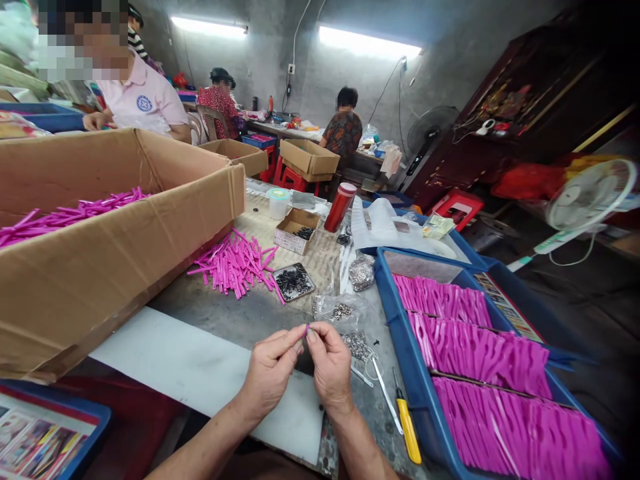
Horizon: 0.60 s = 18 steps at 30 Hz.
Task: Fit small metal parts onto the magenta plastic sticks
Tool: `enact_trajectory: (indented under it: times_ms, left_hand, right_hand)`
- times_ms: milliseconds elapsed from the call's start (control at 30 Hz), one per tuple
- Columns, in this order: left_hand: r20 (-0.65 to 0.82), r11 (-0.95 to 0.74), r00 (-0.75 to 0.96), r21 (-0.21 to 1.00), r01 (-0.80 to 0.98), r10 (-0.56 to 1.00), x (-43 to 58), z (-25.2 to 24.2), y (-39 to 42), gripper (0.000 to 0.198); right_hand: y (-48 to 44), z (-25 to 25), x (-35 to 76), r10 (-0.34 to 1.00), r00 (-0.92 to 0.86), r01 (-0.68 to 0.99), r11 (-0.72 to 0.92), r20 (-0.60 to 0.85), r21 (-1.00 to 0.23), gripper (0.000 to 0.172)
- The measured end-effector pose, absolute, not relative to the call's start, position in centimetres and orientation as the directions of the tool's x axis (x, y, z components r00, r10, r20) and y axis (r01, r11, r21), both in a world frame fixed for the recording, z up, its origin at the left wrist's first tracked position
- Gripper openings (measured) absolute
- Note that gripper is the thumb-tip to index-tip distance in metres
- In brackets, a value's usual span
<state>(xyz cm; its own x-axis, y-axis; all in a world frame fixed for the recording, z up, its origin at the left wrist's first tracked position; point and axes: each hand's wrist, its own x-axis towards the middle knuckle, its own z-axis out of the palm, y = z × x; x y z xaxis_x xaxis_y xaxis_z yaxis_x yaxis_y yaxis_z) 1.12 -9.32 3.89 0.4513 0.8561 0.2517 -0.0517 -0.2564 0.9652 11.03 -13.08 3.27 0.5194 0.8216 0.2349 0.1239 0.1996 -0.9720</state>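
Observation:
My left hand [270, 370] and my right hand [331, 365] meet over the front of the table, fingertips pinched together. Between them shows the tip of a small purple-pink plastic piece [307, 329]; the rest is hidden by my fingers. Beyond my hands lie a heap of pink plastic sticks [233, 263] and a small metal tray [306, 291] of black parts. Close to my right hand are clear bags of small metal parts [356, 345], white tweezer-like tools [385, 393] and a yellow-handled screwdriver [409, 430].
A large cardboard box [165, 227] of pink sticks stands at left. On the right, a blue crate [400, 347] holds three rows of flat pink pieces. Farther back are a small carton [290, 241], a red tumbler [340, 208] and a fan [590, 197]. Several people sit behind.

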Motion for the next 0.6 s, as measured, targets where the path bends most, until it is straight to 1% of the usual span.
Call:
enact_trajectory:
  times_ms: [267, 467, 600]
  left_hand:
    - [0.281, -0.296, 0.438, 0.954, -0.034, 0.854, 1.06, 4.14, -9.37, 0.027]
    - [0.301, -0.322, 0.438, 0.946, -0.027, 0.847, 1.08, 4.09, -9.37, 0.026]
    - [0.31, -0.33, 0.444, 0.943, -0.034, 0.841, 1.09, 3.99, -9.45, 0.027]
  right_hand:
    - [-13.09, 2.75, 11.22, 0.819, 0.529, 0.096, 0.204, 0.223, -0.974, 0.009]
    - [-13.03, 2.59, 11.19, 0.84, 0.524, -0.01, 0.173, 0.142, -0.985, 0.018]
    - [-12.99, 2.39, 11.23, 0.848, 0.518, -0.065, 0.173, 0.115, -0.983, 0.016]
